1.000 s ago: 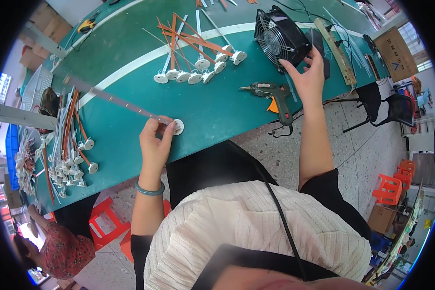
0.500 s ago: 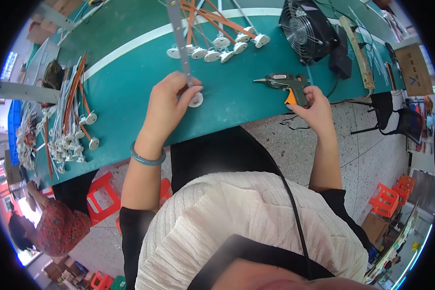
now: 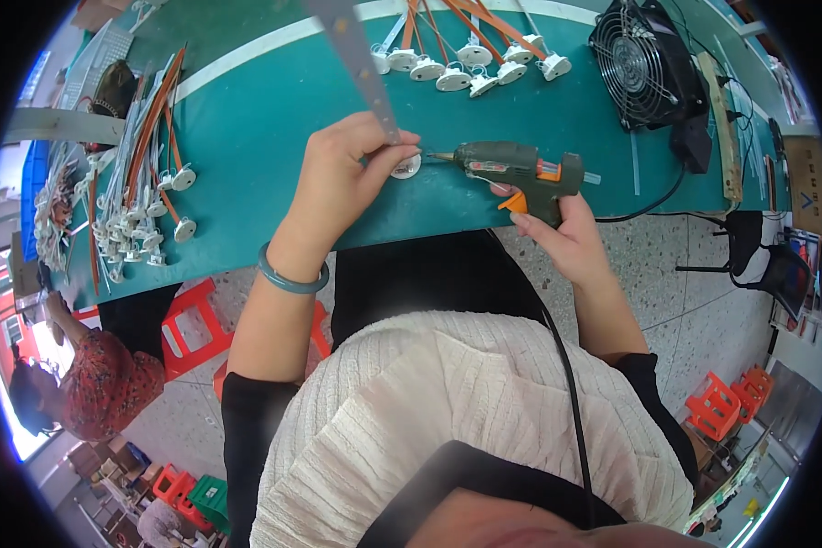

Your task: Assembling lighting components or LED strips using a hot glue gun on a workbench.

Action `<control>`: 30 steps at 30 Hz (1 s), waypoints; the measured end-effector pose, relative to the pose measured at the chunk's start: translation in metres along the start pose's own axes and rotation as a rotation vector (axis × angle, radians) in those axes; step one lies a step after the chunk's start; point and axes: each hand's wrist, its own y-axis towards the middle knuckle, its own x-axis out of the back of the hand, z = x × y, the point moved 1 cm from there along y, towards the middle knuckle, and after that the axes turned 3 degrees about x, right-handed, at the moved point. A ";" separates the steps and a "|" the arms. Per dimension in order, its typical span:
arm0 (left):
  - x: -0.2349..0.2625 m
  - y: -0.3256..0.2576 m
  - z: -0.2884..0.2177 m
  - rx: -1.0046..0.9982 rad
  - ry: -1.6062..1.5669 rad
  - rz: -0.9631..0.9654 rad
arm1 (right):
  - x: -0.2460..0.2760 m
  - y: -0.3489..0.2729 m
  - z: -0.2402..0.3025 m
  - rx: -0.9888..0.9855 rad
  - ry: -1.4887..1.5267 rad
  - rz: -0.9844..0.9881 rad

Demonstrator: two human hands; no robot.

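Note:
My left hand [image 3: 345, 173] pinches the lower end of a grey strip with small light dots [image 3: 361, 68], which rises away toward the top edge. Just below those fingertips a small round white base [image 3: 407, 166] rests on the green table. In my right hand [image 3: 568, 236] is a dark green hot glue gun [image 3: 511, 164] with an orange trigger, its fingers wrapped round the handle. The gun's nozzle points left and comes close to the strip's foot and the white base; whether it touches, I cannot tell. A clear glue stick [image 3: 592, 179] juts from the gun's back.
Several strips on round white bases [image 3: 475, 55] stand at the far side. A bundle of similar pieces [image 3: 137, 219] lies at the left. A black fan [image 3: 632, 68] and a power strip [image 3: 721, 128] sit at the right. Someone in red [image 3: 110, 384] is at the lower left.
The glue gun, lying on the table under my right hand before, is now lifted and brought left to the white base. My left hand still pinches the strip. The view has shifted slightly.

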 end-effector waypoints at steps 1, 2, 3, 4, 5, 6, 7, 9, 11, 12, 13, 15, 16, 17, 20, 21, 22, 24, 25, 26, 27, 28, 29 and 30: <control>0.000 0.001 0.000 0.005 0.001 0.010 | -0.004 0.002 -0.001 0.073 -0.070 0.027; 0.001 0.002 0.001 0.011 0.002 0.010 | -0.008 0.004 -0.002 0.146 -0.140 0.053; 0.001 0.002 0.003 -0.005 0.006 0.013 | -0.011 0.004 -0.004 0.143 -0.139 0.055; 0.001 0.002 0.005 -0.021 0.009 0.015 | -0.013 0.005 -0.005 0.156 -0.219 0.081; 0.001 0.001 0.005 -0.019 0.009 0.015 | -0.016 0.005 -0.006 0.170 -0.300 0.107; 0.000 0.002 0.006 -0.015 0.000 0.017 | -0.018 0.007 -0.007 0.165 -0.298 0.109; 0.000 0.002 0.007 -0.012 -0.010 0.019 | -0.020 0.009 -0.008 0.211 -0.355 0.101; 0.000 0.003 0.008 -0.016 -0.002 0.023 | -0.022 0.010 -0.007 0.258 -0.412 0.096; 0.001 0.003 0.008 -0.022 0.006 0.024 | -0.024 0.009 -0.004 0.201 -0.483 0.088; 0.000 0.003 0.009 -0.009 0.000 0.025 | -0.025 0.009 -0.003 0.201 -0.484 0.090; 0.000 0.003 0.009 0.004 -0.007 0.026 | -0.026 0.010 -0.002 0.223 -0.528 0.088; 0.002 0.003 0.008 0.019 0.009 0.043 | -0.027 0.010 -0.002 0.243 -0.573 0.085; 0.002 0.004 0.007 0.034 0.026 0.060 | -0.027 0.010 -0.004 0.248 -0.588 0.078; 0.002 0.004 0.007 0.033 0.025 0.060 | -0.027 0.010 -0.006 0.253 -0.603 0.071; 0.002 0.003 0.007 0.045 0.022 0.049 | -0.033 0.008 -0.002 0.317 -0.643 0.025; 0.002 0.003 0.007 0.053 0.024 0.052 | -0.033 0.008 -0.002 0.317 -0.643 0.025; 0.002 0.003 0.007 0.061 0.026 0.054 | -0.033 0.008 -0.001 0.336 -0.645 0.016; 0.001 0.003 0.007 0.066 0.023 0.053 | -0.033 0.008 -0.001 0.355 -0.646 0.007; 0.001 0.003 0.007 0.071 0.020 0.053 | -0.033 0.007 -0.002 0.363 -0.643 0.004; 0.000 0.003 0.008 0.071 0.021 0.053 | -0.033 0.007 -0.003 0.370 -0.639 0.002; -0.002 0.002 0.010 0.056 -0.007 0.031 | -0.034 0.006 -0.002 0.371 -0.639 0.002; -0.002 0.002 0.011 0.041 -0.035 0.009 | -0.035 0.006 -0.001 0.329 -0.627 -0.006; -0.002 0.001 0.012 0.040 -0.034 0.009 | -0.035 0.005 0.000 0.288 -0.614 -0.014; -0.002 0.002 0.012 0.040 -0.032 0.010 | -0.035 0.005 0.000 0.289 -0.614 -0.015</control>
